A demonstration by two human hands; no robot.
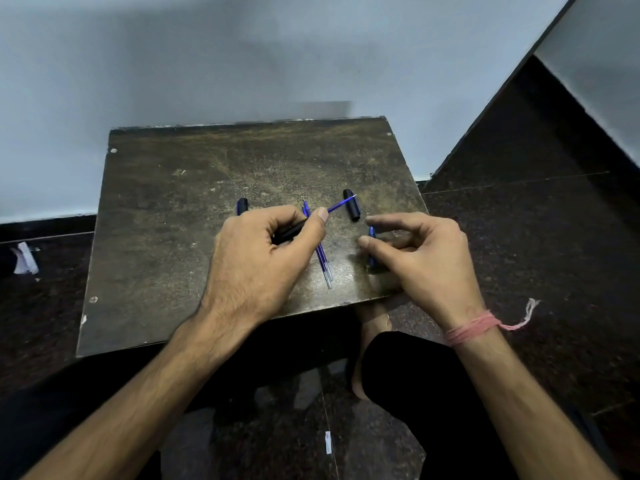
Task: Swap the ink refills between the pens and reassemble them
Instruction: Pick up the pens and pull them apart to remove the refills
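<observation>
My left hand (pixel 263 247) grips a black pen barrel (pixel 289 233), and a blue ink refill (pixel 341 204) sticks out of it past my thumb, tip pointing up and right. Two more blue refills (pixel 320 251) lie side by side on the small dark table (pixel 166 237), just right of that hand. My right hand (pixel 419 251) hovers over the table's right front part with fingers loosely curled; a blue pen piece (pixel 372 233) shows by its fingertips, and whether the fingers hold it is unclear. A black cap (pixel 351 204) lies behind the hands, and a blue-black cap (pixel 242 206) at the left.
The table stands against a pale wall, on a dark speckled floor. My knee and bare foot (pixel 372 327) are under its front right edge. A scrap of white paper (pixel 24 258) lies on the floor at the far left.
</observation>
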